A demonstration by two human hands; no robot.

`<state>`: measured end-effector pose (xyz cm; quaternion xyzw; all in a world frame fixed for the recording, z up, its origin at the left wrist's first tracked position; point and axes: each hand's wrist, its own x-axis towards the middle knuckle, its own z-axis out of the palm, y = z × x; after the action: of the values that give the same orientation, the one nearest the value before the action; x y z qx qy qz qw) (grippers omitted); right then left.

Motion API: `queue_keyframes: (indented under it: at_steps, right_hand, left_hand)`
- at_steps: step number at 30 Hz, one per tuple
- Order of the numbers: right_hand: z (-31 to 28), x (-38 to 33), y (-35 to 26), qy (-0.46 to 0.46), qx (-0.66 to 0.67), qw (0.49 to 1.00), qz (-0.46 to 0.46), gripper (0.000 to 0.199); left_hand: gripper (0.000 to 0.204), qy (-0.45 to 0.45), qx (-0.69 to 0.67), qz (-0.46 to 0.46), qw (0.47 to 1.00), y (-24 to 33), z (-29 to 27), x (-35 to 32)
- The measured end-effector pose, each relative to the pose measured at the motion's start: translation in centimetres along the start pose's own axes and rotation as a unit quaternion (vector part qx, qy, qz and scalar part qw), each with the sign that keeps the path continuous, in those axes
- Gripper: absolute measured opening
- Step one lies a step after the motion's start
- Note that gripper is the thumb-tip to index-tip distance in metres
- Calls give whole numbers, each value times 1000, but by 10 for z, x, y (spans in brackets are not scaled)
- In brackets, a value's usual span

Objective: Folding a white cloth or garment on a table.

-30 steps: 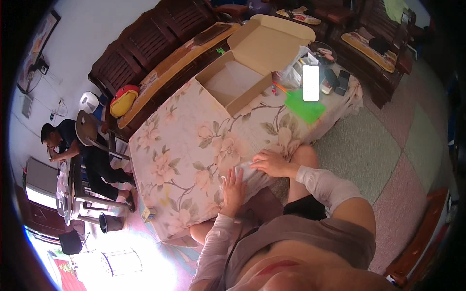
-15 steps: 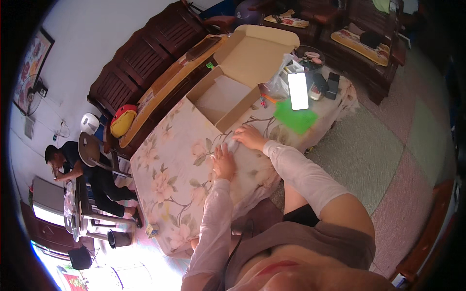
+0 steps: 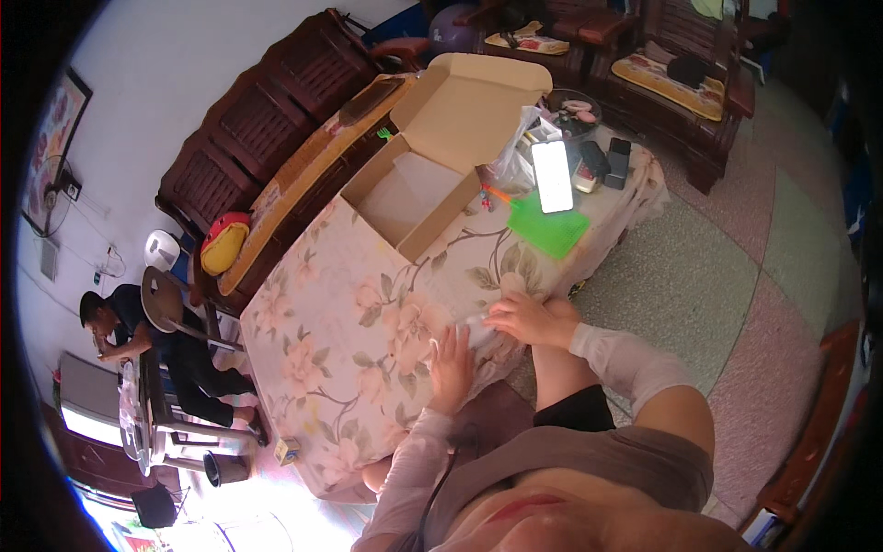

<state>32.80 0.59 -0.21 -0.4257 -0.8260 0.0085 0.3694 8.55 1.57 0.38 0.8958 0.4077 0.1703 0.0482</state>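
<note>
A pale tablecloth with pink flowers and brown leaves [image 3: 322, 340] covers the table before me. On it, close to the near edge, lies my left hand [image 3: 451, 370], its fingers stretched out and somewhat apart. Just to the right, my right hand [image 3: 526, 320] rests at the table's edge with bent fingers drawn together. A small whitish patch [image 3: 475, 320] shows at its fingertips; whether it is a held thing or a fold of cloth is unclear. Farther back stands an open cardboard box [image 3: 428, 230], lid raised, with a white sheet [image 3: 405, 198] inside.
A lit phone [image 3: 554, 175] stands over a flat green piece [image 3: 550, 226] on the right, near dark small devices [image 3: 618, 164] and a clear plastic bag [image 3: 510, 161]. A small box [image 3: 287, 451] sits at the left corner. Beyond are a wooden bench [image 3: 267, 129] and a seated person [image 3: 175, 340].
Both hands have slid across the cloth toward me and slightly right, from near the cardboard box to the near table edge. The view has shifted a little.
</note>
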Motion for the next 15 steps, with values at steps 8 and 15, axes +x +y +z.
queue_keyframes:
  at_steps: [8,15]
  right_hand:
    - [25,73,65,-7,-44,995,91,23]
    - [39,86,58,77,-56,982,160,21]
  left_hand:
    - [50,-5,58,-70,996,-51,23,94]
    - [51,-18,21,-115,993,-54,19,119]
